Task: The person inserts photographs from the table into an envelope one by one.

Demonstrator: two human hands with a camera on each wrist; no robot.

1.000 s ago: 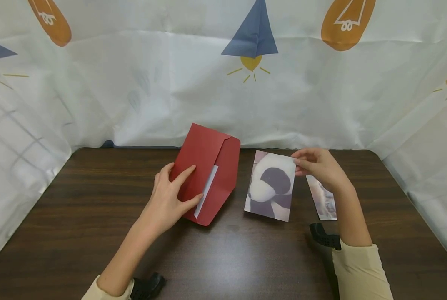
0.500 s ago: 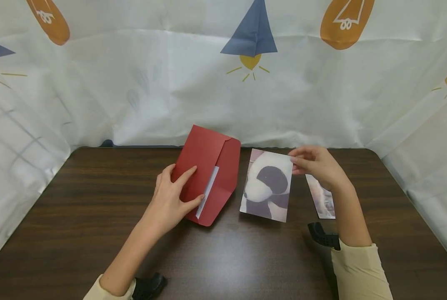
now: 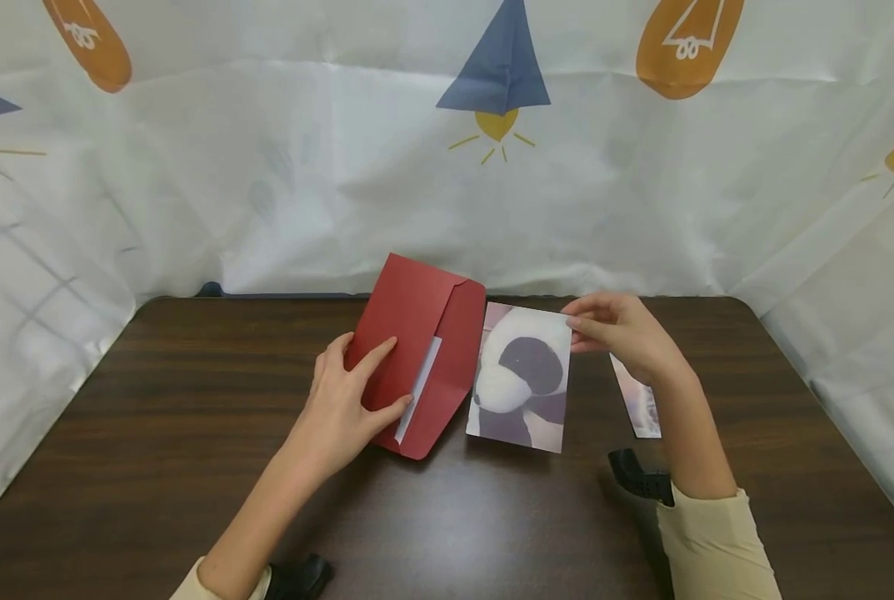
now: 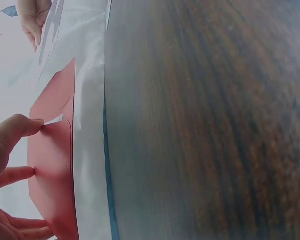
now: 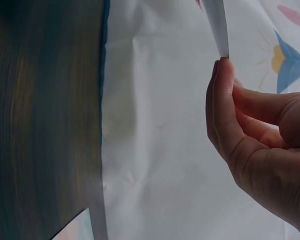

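Pinching a panda print by its upper right corner, the right hand in the head view is holding it over the dark table, its left edge meeting the outline of a red envelope; I can't tell whether the two are touching. The left hand is gripping that envelope, thumb and forefinger spreading across its front, and a white slip is showing at the opening. To my eye the print is risking a snag: with only one corner held, its lower edge is hanging free and could be catching on the flap or swinging aside. A second print is lying partly behind the right forearm, where a careless sleeve could be nudging it.

Over in the left wrist view, the thumb is pressing near the opening and other fingers are reaching the envelope's edge. Too hard a squeeze there could be closing the gap or creasing the paper, I'm thinking.

Seen from the right wrist, fingertips and thumb are coming together on just the print's tip. So small a hold could be letting the sheet pivot, or bending its corner.
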